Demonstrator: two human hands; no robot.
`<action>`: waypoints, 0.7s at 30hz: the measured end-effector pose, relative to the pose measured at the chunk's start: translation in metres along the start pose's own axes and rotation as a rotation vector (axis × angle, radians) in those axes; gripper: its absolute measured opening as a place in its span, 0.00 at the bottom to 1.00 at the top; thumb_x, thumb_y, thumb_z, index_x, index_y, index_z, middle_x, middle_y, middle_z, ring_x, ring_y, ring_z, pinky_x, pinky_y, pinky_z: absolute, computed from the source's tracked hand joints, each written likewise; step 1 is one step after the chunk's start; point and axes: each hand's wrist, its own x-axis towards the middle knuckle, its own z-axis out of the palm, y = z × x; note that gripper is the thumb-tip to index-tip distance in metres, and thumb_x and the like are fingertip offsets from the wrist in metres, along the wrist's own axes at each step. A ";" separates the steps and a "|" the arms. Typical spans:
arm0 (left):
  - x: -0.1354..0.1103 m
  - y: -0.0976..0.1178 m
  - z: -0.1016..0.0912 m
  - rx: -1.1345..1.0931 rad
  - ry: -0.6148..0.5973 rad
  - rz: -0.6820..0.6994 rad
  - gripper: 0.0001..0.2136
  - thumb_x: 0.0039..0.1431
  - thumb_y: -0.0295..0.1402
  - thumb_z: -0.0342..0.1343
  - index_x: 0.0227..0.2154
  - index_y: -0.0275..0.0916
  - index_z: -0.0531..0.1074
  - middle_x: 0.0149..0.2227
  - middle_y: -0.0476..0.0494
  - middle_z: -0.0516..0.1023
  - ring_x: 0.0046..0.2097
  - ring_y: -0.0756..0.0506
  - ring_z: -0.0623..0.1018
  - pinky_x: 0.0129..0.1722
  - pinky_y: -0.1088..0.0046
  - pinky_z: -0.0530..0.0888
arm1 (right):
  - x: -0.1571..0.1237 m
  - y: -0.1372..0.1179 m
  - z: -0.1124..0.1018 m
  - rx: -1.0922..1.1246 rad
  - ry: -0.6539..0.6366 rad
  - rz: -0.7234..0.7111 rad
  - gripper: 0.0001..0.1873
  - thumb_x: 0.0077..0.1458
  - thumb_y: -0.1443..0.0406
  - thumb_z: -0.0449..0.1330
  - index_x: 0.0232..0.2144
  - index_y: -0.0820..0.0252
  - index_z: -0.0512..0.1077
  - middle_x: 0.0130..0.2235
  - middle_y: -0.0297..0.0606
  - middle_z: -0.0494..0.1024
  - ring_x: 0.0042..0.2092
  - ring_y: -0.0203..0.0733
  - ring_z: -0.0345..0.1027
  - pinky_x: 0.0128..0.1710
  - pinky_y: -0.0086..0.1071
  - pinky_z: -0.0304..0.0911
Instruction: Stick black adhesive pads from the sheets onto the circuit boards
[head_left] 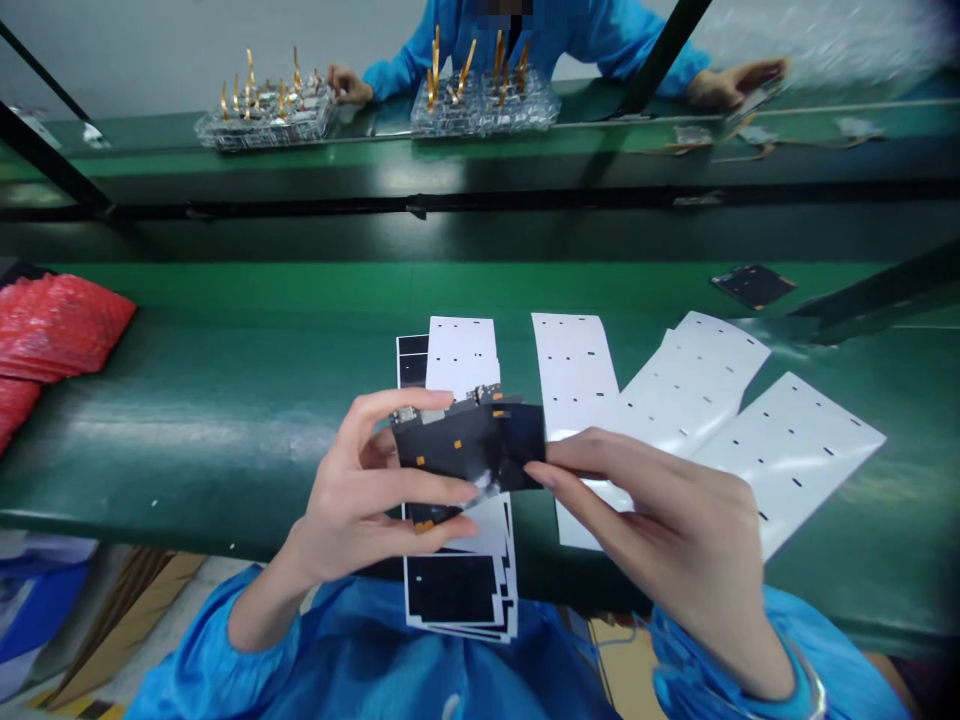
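Note:
A dark circuit board (439, 462) with small orange-gold pads is in my left hand (341, 505), whose fingers and thumb grip its edges. Between the thumb and forefinger of my right hand (675, 520) I pinch the right end of a black film piece (525, 435). The film overlaps the board's right side; I cannot tell how much of it is stuck down. Under my hands lies a stack of white-edged sheets with black stickers (454, 588). A white sheet with small holes (461, 345) rests on the stack, partly hidden by the board.
More white sheets (574, 365) fan out to the right on the green table (225, 400). A dark board (754, 285) lies at the back right, red bubble wrap (60, 325) at the left. Beyond a black rail, a co-worker in blue sits by clear trays (262, 125) of parts.

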 end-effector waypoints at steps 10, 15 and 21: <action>0.085 -0.113 0.021 -0.052 -0.120 -0.255 0.27 0.51 0.40 0.71 0.55 0.51 0.73 0.71 0.40 0.53 0.73 0.29 0.51 0.60 0.48 0.74 | -0.028 0.049 0.033 -0.449 -0.184 -0.003 0.23 0.64 0.53 0.57 0.46 0.68 0.78 0.46 0.54 0.83 0.47 0.55 0.80 0.41 0.42 0.77; 0.090 -0.165 0.037 0.134 -0.204 -0.731 0.43 0.58 0.42 0.65 0.71 0.45 0.48 0.74 0.28 0.24 0.73 0.23 0.41 0.68 0.39 0.55 | -0.064 0.051 0.085 -0.198 -0.645 0.010 0.65 0.42 0.44 0.71 0.72 0.59 0.47 0.73 0.55 0.44 0.73 0.67 0.31 0.67 0.69 0.44; -0.034 -0.121 -0.001 0.380 -0.335 -0.446 0.25 0.70 0.45 0.47 0.67 0.48 0.58 0.75 0.39 0.39 0.75 0.35 0.45 0.71 0.44 0.52 | -0.072 0.070 0.076 -0.119 -0.677 0.070 0.46 0.59 0.50 0.62 0.72 0.55 0.48 0.72 0.47 0.48 0.73 0.56 0.35 0.70 0.61 0.40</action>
